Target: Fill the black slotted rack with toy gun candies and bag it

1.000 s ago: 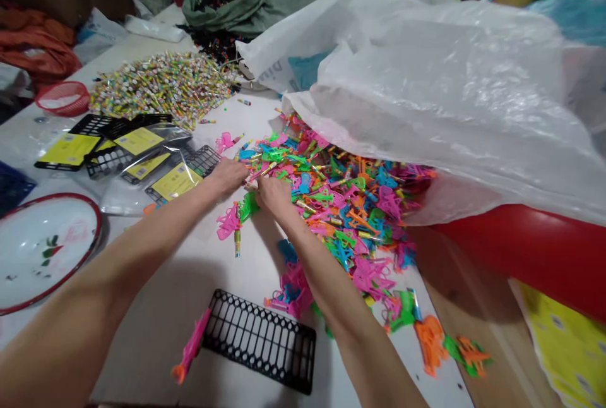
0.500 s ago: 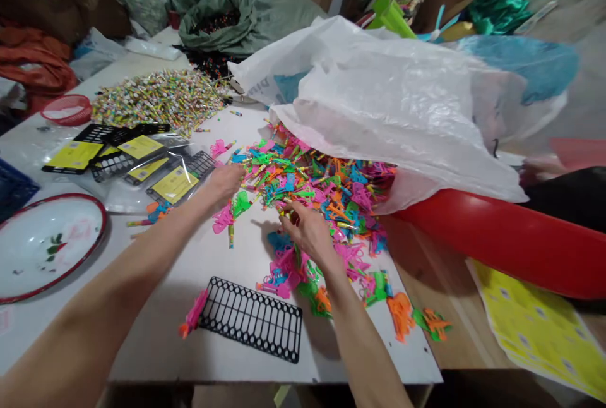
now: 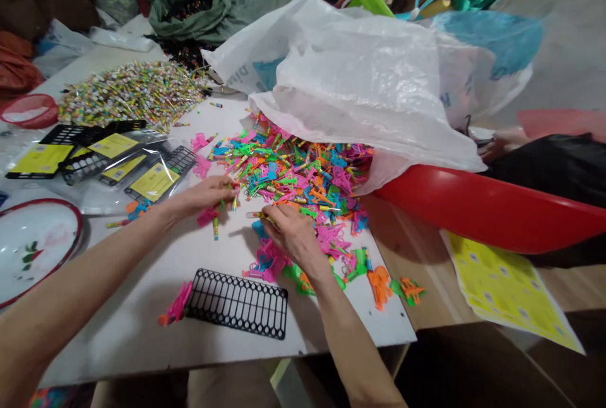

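My left hand [image 3: 213, 196] is closed at the near left side of a heap of bright plastic toy pieces [image 3: 279, 171]. A small patterned tube [image 3: 235, 202] shows below its fingertips. Beneath that hand lie a pink and green piece and another tube [image 3: 216, 228]. My right hand [image 3: 291, 228], also closed, pinches a small patterned tube [image 3: 255, 214] that points left, towards my left hand. In front of both hands lies a black plastic grid rack [image 3: 237, 304]. A pink toy piece with an orange tip [image 3: 177, 304] rests at its left end.
A white sack [image 3: 360, 73] covers the heap's far side. Many small tubes [image 3: 132, 92] are piled at back left, behind packs with yellow cards [image 3: 154, 182]. An enamel basin [image 3: 35, 256] sits at left, a red basin [image 3: 483, 206] at right, above yellow printed sheets [image 3: 509, 288].
My left hand has drawn back from the heap towards me, closer to my right hand. The tube in my right hand now sticks out to the left. The view has shifted right.
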The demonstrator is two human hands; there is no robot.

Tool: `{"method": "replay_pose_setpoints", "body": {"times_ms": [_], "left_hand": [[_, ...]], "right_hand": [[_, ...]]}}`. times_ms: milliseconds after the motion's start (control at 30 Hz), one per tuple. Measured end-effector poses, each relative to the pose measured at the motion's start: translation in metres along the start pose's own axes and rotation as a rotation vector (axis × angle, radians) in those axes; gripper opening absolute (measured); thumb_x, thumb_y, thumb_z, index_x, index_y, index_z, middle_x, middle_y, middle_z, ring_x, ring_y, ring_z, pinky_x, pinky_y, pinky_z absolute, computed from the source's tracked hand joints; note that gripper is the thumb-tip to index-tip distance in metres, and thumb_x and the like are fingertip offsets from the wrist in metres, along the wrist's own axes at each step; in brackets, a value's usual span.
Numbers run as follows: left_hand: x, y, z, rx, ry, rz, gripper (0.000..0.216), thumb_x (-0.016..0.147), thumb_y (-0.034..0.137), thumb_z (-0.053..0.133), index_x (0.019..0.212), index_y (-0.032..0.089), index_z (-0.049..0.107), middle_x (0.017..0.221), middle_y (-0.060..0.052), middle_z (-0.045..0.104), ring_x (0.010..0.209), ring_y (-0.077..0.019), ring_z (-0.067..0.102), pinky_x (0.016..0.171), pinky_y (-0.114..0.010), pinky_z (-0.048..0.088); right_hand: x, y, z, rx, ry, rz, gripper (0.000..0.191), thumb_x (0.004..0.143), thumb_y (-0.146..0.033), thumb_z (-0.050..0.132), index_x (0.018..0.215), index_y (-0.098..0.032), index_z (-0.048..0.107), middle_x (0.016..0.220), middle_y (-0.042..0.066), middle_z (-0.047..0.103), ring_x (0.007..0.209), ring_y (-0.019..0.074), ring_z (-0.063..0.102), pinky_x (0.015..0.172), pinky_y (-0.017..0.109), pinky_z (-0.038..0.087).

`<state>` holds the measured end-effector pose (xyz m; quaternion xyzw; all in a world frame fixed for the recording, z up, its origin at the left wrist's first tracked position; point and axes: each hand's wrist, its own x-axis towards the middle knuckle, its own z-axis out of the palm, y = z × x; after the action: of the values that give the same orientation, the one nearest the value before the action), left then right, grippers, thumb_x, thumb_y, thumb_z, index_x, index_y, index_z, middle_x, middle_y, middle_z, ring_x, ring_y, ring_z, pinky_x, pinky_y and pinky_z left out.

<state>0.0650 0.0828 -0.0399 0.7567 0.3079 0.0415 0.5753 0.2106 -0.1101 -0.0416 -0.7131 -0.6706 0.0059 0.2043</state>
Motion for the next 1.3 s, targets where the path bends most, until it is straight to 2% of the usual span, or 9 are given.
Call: {"method": "replay_pose_setpoints", "body": {"times_ms": [133,267,367,500,633,767,967,1100,1300], "left_hand": [[-0.050,-0.007,0.029,-0.683,-0.222,-0.279,0.028,0.075,0.038,0.071,0.078,0.012,0.063,0.072,-0.012,0.067,0.054,-0.0132,0.056,0.041,-0.020,0.033],[-0.073,-0.003,0.037,-0.906,-0.099,-0.310,0.013,0.078,0.023,0.071,0.077,0.012,0.064,0.066,-0.006,0.063,0.056,-0.0104,0.058,0.042,-0.016,0.037],[-0.087,0.018,0.033,-0.921,0.059,-0.250,0.007,0.076,0.012,0.069,0.077,0.012,0.063,0.065,-0.003,0.062,0.054,-0.0079,0.056,0.042,-0.014,0.038],[-0.108,0.049,0.045,-0.932,0.182,-0.146,0.003,0.080,0.011,0.064,0.082,0.013,0.064,0.076,-0.003,0.066,0.067,-0.0126,0.064,0.059,-0.024,0.052],[-0.120,0.054,0.079,-1.083,0.189,-0.196,0.009,0.087,0.016,0.055,0.087,0.012,0.064,0.081,-0.006,0.068,0.070,-0.0145,0.066,0.053,-0.021,0.049],[-0.131,0.027,0.115,-1.266,0.276,-0.169,0.002,0.081,0.012,0.061,0.083,0.011,0.061,0.070,-0.003,0.064,0.055,-0.0070,0.056,0.041,-0.013,0.035],[-0.153,-0.024,0.163,-1.352,0.279,-0.296,0.027,0.064,0.017,0.079,0.084,0.011,0.062,0.068,-0.002,0.064,0.058,-0.0095,0.059,0.048,-0.016,0.045],[-0.154,-0.038,0.172,-1.276,0.310,-0.282,0.035,0.059,0.023,0.085,0.084,0.010,0.064,0.073,-0.004,0.066,0.064,-0.0116,0.062,0.052,-0.018,0.049],[-0.143,-0.039,0.166,-1.280,0.307,-0.303,0.028,0.071,0.012,0.074,0.097,0.011,0.063,0.071,-0.003,0.066,0.057,-0.0092,0.059,0.048,-0.016,0.047]], "right_hand": [[0.009,-0.028,-0.009,-0.255,-0.132,-0.253,0.021,0.098,-0.019,0.043,0.107,-0.021,0.061,0.087,0.006,0.064,0.079,0.0169,0.057,0.064,0.027,0.039],[0.012,-0.046,-0.015,-0.239,-0.132,-0.298,0.024,0.098,-0.015,0.042,0.114,-0.019,0.059,0.093,0.007,0.065,0.086,0.0179,0.058,0.065,0.027,0.042],[0.011,-0.049,-0.022,0.055,-0.022,-0.166,0.023,0.097,-0.023,0.048,0.119,-0.021,0.058,0.096,0.005,0.066,0.083,0.0150,0.060,0.067,0.025,0.045],[0.009,-0.055,-0.034,0.607,0.132,0.110,0.026,0.096,-0.034,0.048,0.118,-0.021,0.055,0.080,-0.002,0.063,0.064,0.0096,0.058,0.061,0.022,0.048],[0.010,-0.059,-0.040,0.823,-0.011,0.137,0.022,0.090,-0.036,0.057,0.102,-0.019,0.063,0.076,-0.003,0.063,0.064,0.0099,0.060,0.059,0.021,0.048],[0.008,-0.038,-0.028,0.657,-0.159,0.124,0.028,0.093,-0.037,0.053,0.108,-0.018,0.065,0.092,0.001,0.069,0.073,0.0117,0.063,0.067,0.024,0.049],[-0.001,-0.013,0.035,-0.131,-0.392,0.290,0.038,0.085,-0.029,0.064,0.117,-0.009,0.061,0.121,0.019,0.061,0.114,0.0300,0.054,0.098,0.042,0.039],[-0.003,-0.024,0.064,-0.207,-0.359,0.230,0.032,0.086,-0.020,0.053,0.115,-0.007,0.060,0.118,0.021,0.060,0.112,0.0320,0.052,0.095,0.044,0.037],[-0.003,-0.024,0.057,-0.170,-0.279,0.158,0.032,0.085,-0.027,0.057,0.114,-0.013,0.062,0.113,0.013,0.062,0.109,0.0271,0.051,0.094,0.039,0.036]]}}
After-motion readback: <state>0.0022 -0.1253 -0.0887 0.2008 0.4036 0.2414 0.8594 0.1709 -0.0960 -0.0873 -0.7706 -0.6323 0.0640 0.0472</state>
